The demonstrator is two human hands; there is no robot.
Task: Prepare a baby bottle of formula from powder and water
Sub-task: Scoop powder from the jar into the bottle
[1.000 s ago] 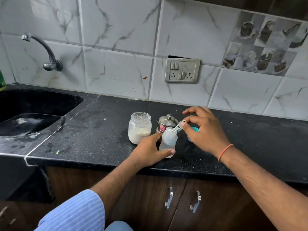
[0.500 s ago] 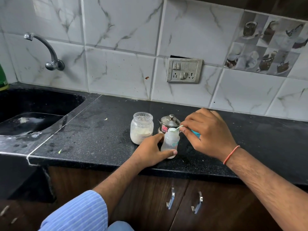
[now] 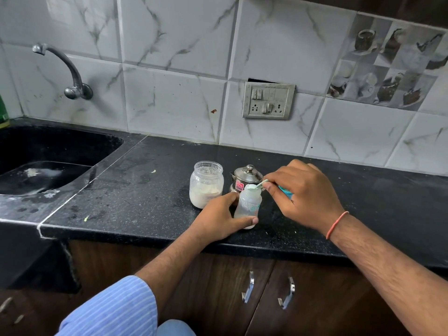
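Note:
A small clear baby bottle [image 3: 247, 204] stands upright on the black counter [image 3: 145, 195], without a cap. My left hand [image 3: 218, 219] grips its lower part, thumb across the front. My right hand [image 3: 303, 192] pinches the handle of a pale green scoop [image 3: 254, 186] whose bowl lies over the bottle's mouth. A blue cap [image 3: 286, 192] shows partly behind my right fingers. Just left of the bottle stands an open glass jar [image 3: 206, 184] partly filled with white powder.
A small lidded steel pot [image 3: 246, 177] stands behind the bottle. A black sink [image 3: 48, 151] with a wall tap [image 3: 70, 73] lies at the left. A switch plate [image 3: 268, 100] sits on the tiled wall. Cupboard handles [image 3: 249, 286] are below the counter edge.
My right hand lowered and turned over, bringing the scoop from tilted above the bottle down onto its mouth. The left hand kept hold of the bottle.

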